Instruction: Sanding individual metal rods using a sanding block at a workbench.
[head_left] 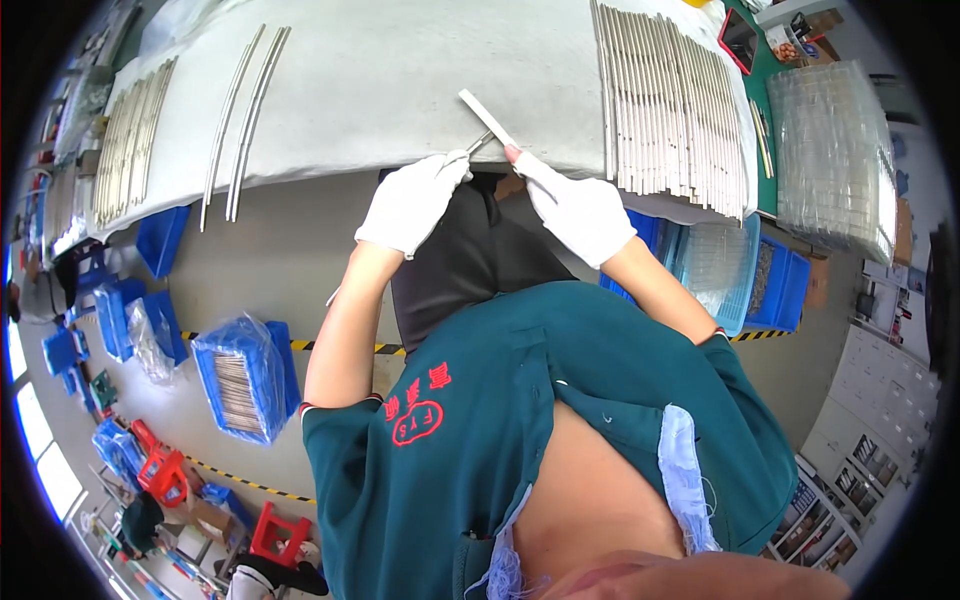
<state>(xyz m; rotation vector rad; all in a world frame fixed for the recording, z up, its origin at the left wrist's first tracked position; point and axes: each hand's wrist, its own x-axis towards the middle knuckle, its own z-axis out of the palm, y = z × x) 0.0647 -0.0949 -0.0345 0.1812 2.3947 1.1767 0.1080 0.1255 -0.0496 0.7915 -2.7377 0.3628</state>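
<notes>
My left hand (412, 203), in a white glove, is closed with its fingertips pinching a thin grey metal rod (481, 142). A short, pale, flat-sided bar (484, 115) slants up and left from the fingers of my right hand (582, 208), which is gloved too, with one fingertip bare. The rod's far end meets or passes behind the bar; I cannot tell which. Both hands are at the near edge of the white-covered table (420, 70), above my lap. To their right lies a dense row of long slim metal rods (665, 105).
A few loose rods (262, 110) and another row of rods (135, 140) lie on the left of the table. Clear plastic trays (835, 150) are stacked at right. Blue crates (780, 285) stand below; a bagged blue bin (240, 375) sits on the floor at left.
</notes>
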